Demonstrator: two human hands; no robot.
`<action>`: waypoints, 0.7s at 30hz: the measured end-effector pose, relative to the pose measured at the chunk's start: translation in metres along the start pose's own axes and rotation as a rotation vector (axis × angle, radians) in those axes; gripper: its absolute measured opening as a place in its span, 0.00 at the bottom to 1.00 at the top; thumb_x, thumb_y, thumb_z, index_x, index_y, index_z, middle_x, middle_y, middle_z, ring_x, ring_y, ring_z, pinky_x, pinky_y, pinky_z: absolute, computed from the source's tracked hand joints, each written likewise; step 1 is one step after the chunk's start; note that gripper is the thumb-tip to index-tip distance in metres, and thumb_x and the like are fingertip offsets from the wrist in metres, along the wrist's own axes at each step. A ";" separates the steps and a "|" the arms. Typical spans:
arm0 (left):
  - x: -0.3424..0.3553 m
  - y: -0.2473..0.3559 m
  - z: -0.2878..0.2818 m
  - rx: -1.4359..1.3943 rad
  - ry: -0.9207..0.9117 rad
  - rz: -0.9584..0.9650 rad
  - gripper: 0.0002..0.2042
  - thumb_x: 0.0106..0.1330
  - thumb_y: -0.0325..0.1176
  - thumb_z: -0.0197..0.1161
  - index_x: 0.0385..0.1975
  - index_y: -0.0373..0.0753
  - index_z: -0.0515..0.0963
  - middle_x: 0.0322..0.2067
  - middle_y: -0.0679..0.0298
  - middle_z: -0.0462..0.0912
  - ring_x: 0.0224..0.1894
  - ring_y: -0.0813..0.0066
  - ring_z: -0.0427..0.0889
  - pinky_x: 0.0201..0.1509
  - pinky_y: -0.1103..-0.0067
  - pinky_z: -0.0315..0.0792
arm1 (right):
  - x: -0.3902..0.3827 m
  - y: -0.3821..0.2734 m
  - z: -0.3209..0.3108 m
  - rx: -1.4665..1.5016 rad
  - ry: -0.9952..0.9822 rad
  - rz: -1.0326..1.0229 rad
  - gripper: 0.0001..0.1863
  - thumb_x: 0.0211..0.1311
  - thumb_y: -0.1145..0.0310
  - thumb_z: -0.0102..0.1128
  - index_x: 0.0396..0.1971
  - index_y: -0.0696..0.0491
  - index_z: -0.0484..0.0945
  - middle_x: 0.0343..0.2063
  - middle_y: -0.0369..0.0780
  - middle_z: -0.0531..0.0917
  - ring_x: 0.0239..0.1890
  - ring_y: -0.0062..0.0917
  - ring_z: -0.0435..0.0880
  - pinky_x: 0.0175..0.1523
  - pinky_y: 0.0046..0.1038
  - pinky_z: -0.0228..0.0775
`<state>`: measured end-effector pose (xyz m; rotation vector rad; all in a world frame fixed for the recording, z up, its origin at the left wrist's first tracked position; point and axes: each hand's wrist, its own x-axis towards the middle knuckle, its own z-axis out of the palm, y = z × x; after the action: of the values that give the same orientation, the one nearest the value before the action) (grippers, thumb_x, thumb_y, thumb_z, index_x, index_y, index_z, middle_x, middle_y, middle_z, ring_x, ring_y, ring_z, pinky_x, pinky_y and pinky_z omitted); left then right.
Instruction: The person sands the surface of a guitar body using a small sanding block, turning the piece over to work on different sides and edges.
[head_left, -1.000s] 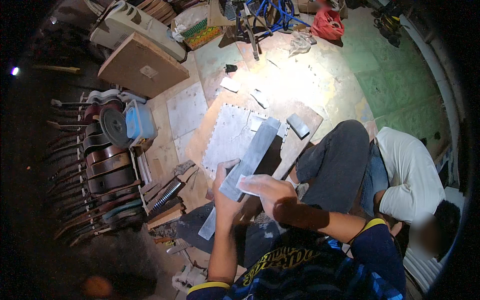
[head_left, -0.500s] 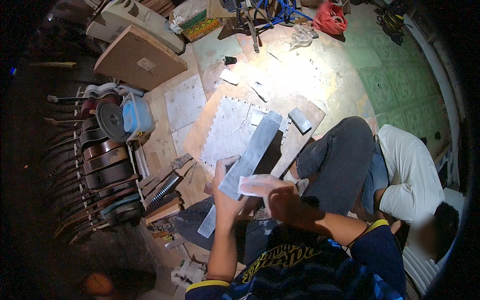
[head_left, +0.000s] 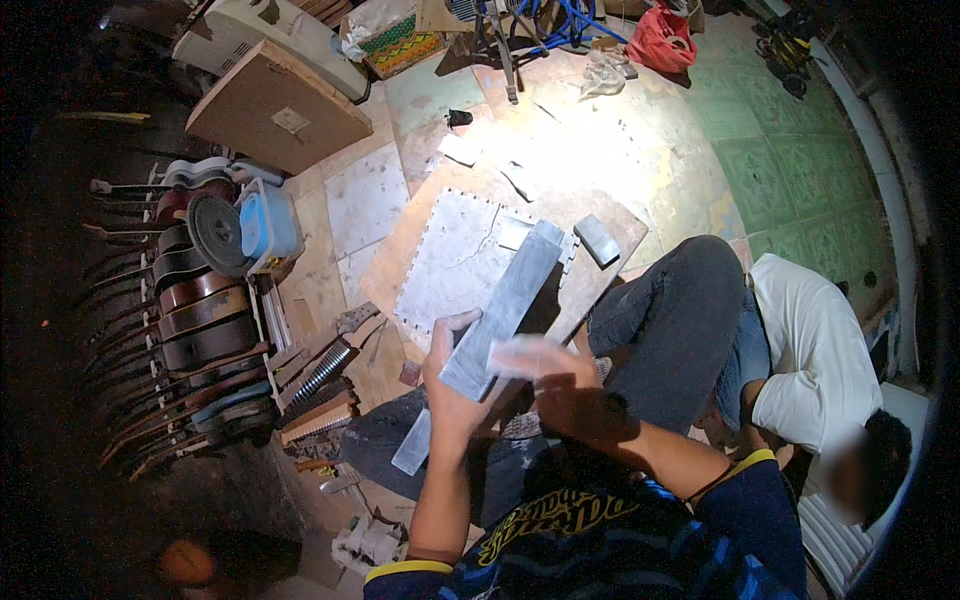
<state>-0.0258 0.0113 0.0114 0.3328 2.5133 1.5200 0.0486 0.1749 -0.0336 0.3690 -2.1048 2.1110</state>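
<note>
A long, flat grey bar [head_left: 508, 305] with a dusty, streaked face slants upward to the right in front of me. My left hand [head_left: 455, 385] is closed around its lower end, thumb along the left edge. Below that wrist a narrower grey strip [head_left: 410, 455] shows; whether it belongs to the bar I cannot tell. My right hand [head_left: 560, 378], smeared by motion, is at the bar's lower right edge. Its fingers pinch a small pale piece [head_left: 512, 352], like folded sandpaper. Beyond the bar lies a white interlocking mat [head_left: 445, 260] on a brown board [head_left: 385, 270].
A grey block [head_left: 597, 241] rests on the board's right side. Guitars [head_left: 205, 320] stand in a row at the left, beside a clear tub [head_left: 275, 225]. A coil spring tool [head_left: 322, 372] lies near my left knee. At the right sits a person in a white shirt [head_left: 810, 335].
My right hand has shifted slightly right and up along the bar, with the pale piece still in its fingers. My left hand and the bar have hardly moved.
</note>
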 end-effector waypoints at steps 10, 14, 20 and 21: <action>0.000 -0.004 -0.001 0.111 0.027 0.193 0.30 0.48 0.33 0.75 0.52 0.31 0.73 0.41 0.54 0.84 0.45 0.70 0.83 0.50 0.75 0.76 | 0.021 -0.036 -0.004 -0.197 0.140 0.065 0.17 0.65 0.78 0.47 0.47 0.62 0.83 0.50 0.51 0.85 0.55 0.46 0.84 0.60 0.40 0.76; -0.003 -0.011 -0.001 0.048 0.008 0.113 0.30 0.47 0.33 0.76 0.52 0.32 0.74 0.43 0.52 0.82 0.46 0.67 0.83 0.52 0.74 0.75 | 0.012 -0.014 0.004 -0.133 0.072 -0.189 0.16 0.64 0.78 0.52 0.48 0.59 0.83 0.46 0.50 0.85 0.52 0.46 0.85 0.60 0.37 0.77; 0.005 -0.020 -0.014 0.165 0.033 0.236 0.27 0.43 0.35 0.81 0.44 0.39 0.76 0.57 0.51 0.72 0.52 0.55 0.79 0.57 0.66 0.73 | 0.038 -0.026 -0.030 0.211 0.123 0.484 0.21 0.60 0.82 0.50 0.54 0.57 0.77 0.50 0.40 0.81 0.44 0.27 0.84 0.42 0.28 0.82; 0.005 -0.020 -0.017 0.101 0.010 0.234 0.26 0.42 0.36 0.83 0.41 0.39 0.76 0.56 0.51 0.73 0.53 0.56 0.79 0.58 0.66 0.73 | 0.038 -0.034 -0.033 0.610 0.171 0.709 0.19 0.62 0.80 0.50 0.53 0.55 0.74 0.46 0.37 0.79 0.39 0.22 0.80 0.42 0.29 0.80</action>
<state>-0.0372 -0.0111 0.0009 0.6567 2.6426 1.4759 0.0184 0.2052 0.0092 -0.5846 -1.5810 3.0174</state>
